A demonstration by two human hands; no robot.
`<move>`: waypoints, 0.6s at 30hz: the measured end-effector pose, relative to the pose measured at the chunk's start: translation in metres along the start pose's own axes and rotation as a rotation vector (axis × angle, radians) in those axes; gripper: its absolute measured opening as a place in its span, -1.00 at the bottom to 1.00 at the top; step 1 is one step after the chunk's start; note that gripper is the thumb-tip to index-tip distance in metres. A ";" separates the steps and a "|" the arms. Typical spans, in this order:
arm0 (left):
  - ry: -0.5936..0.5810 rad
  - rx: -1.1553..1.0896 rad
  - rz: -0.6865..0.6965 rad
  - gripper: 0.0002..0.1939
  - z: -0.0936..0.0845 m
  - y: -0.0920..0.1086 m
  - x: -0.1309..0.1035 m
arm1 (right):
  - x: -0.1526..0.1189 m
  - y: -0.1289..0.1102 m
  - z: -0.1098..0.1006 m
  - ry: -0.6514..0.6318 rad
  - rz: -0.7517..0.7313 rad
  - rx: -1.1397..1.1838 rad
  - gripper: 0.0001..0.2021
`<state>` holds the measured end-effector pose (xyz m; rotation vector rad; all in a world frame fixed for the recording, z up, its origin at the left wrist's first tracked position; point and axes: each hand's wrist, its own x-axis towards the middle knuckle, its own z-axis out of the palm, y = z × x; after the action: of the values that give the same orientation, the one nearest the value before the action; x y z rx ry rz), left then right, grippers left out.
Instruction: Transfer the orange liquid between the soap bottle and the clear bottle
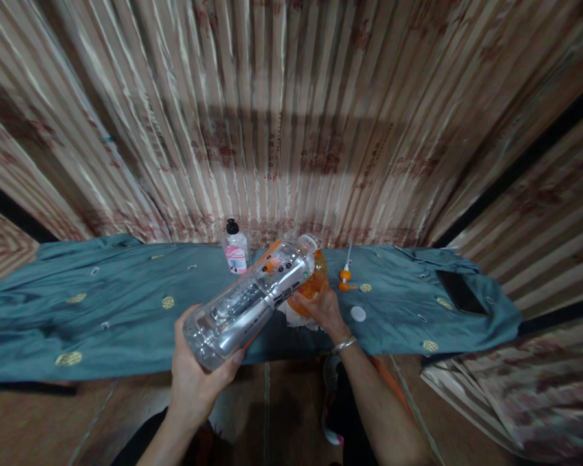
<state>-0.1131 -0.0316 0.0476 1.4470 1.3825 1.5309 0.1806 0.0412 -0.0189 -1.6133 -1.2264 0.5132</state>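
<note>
My left hand point(199, 378) is wrapped around the base of a large clear plastic bottle point(245, 301) with a silver and orange label. The bottle is tilted, its open neck pointing up and right over an orange translucent bottle point(315, 285). My right hand point(323, 307) grips that orange bottle, which stands on a crumpled white tissue point(298, 318). The clear bottle's neck hides the orange bottle's mouth, so I cannot tell whether they touch. An orange pump head point(346, 277) with its clear tube lies to the right. Near my right wrist lies a white round cap point(358, 314).
A clear bottle with a black cap and pink label point(236, 249) stands at the back left. A dark phone point(460, 292) lies at the right. Teal patterned cloth point(136, 304) covers the narrow table, and a striped curtain point(282, 129) hangs behind it.
</note>
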 end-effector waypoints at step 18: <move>0.026 -0.022 -0.035 -0.14 0.006 0.007 -0.005 | -0.003 -0.011 -0.001 0.030 0.035 -0.037 -0.39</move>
<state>-0.1044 -0.0367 0.0521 1.3872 1.3950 1.5436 0.1748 0.0380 -0.0093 -1.6702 -1.1931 0.4893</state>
